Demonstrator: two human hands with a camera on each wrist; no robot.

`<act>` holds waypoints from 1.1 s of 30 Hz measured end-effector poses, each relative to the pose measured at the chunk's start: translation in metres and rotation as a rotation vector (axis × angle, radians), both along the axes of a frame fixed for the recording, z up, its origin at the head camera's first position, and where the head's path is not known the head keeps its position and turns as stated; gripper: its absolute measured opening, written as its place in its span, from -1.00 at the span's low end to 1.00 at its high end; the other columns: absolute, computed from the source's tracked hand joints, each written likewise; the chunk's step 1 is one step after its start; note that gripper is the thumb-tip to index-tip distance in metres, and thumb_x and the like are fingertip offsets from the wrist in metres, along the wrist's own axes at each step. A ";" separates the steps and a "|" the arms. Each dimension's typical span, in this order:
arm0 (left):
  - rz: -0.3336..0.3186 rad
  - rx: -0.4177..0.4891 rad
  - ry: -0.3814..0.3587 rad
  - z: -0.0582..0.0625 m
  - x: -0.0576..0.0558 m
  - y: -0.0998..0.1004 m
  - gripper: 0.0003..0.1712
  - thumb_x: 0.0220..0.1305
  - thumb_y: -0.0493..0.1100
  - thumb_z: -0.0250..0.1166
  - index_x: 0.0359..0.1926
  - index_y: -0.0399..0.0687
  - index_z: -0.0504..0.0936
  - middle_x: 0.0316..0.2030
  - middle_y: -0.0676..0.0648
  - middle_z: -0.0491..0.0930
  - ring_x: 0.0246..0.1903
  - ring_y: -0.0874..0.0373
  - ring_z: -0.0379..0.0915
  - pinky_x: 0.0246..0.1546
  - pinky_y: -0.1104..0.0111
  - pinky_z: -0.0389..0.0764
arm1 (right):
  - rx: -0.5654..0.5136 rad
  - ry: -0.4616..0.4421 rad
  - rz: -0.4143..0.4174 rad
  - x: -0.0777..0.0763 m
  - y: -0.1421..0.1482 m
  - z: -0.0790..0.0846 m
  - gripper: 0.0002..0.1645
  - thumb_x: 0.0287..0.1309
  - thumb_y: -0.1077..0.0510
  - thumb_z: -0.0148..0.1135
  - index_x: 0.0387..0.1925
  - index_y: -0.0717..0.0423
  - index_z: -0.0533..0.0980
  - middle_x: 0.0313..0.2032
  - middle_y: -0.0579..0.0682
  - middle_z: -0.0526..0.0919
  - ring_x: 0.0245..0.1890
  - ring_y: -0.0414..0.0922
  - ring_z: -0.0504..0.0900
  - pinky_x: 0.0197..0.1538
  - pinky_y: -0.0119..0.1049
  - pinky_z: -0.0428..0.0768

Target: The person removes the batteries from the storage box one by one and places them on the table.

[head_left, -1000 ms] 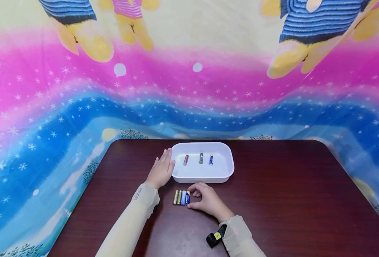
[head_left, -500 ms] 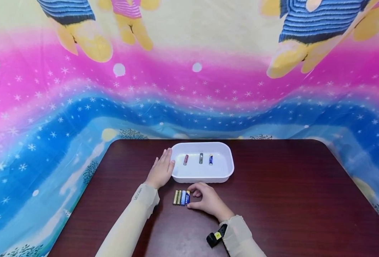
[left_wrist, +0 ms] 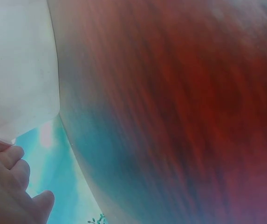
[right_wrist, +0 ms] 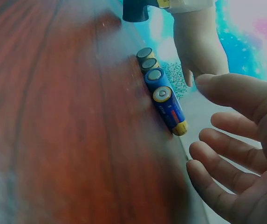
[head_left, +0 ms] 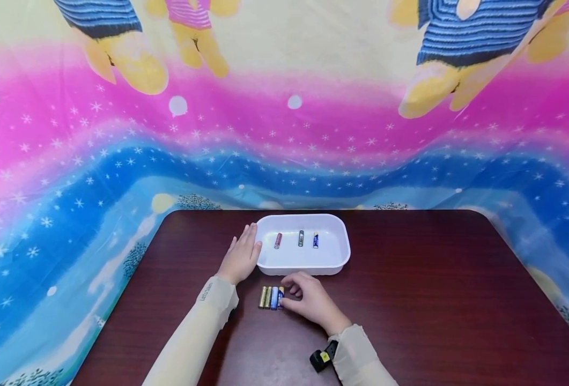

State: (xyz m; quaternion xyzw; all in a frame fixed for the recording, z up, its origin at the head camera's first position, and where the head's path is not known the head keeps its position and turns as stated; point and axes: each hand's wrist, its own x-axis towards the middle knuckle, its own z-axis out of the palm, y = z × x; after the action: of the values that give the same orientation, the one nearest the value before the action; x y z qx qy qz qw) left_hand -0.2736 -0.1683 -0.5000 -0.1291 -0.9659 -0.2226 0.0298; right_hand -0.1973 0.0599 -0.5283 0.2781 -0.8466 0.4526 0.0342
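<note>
My left hand (head_left: 239,257) rests with straight fingers against the left side of a white plastic tray (head_left: 286,258). Inside the tray lie a reddish battery (head_left: 278,240), a dark battery (head_left: 301,238) and a blue battery with a yellow end (head_left: 316,240). In front of it, side by side on the table, are two gold batteries (head_left: 265,297), a light blue battery (head_left: 274,298) and a dark blue battery (right_wrist: 173,112) with a gold end. Just right of this row is my right hand (head_left: 313,301), fingers loosely bent; the right wrist view shows a gap between it and the batteries.
The dark red-brown wooden table (head_left: 434,289) extends widely to the right. A colourful printed cloth (head_left: 284,123) hangs behind and around the table's edges. A black camera (head_left: 320,359) is strapped at my right wrist.
My right thumb has shifted slightly upward beside the dark blue battery. The left hand, the tray and the batteries stay where they were.
</note>
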 end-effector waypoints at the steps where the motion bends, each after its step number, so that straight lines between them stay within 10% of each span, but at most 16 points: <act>1: 0.000 -0.002 0.000 0.000 0.000 0.000 -0.31 0.66 0.00 -0.18 0.61 -0.21 -0.05 0.58 -0.16 -0.02 0.57 -0.04 -0.18 0.51 -0.11 -0.02 | -0.001 0.012 -0.004 0.000 0.000 0.001 -0.62 0.04 0.21 0.56 -0.08 0.17 0.65 -0.20 -0.04 0.66 -0.28 -0.14 0.60 -0.20 -0.35 0.65; 33: -0.010 -0.002 0.056 -0.008 -0.002 -0.002 -0.30 0.64 0.03 -0.20 0.59 -0.25 0.00 0.57 -0.20 0.04 0.56 -0.06 -0.12 0.49 -0.14 0.02 | -0.317 -0.032 -0.130 -0.025 0.003 0.053 -0.86 0.22 0.26 0.40 -0.17 0.13 0.70 -0.32 -0.05 0.71 -0.29 -0.15 0.66 -0.20 -0.33 0.68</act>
State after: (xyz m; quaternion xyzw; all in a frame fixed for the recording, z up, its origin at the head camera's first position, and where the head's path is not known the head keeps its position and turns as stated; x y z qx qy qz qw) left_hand -0.2761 -0.1698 -0.5076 -0.1401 -0.9642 -0.2181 0.0557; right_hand -0.2227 0.0627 -0.4754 0.2064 -0.7812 0.5817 0.0934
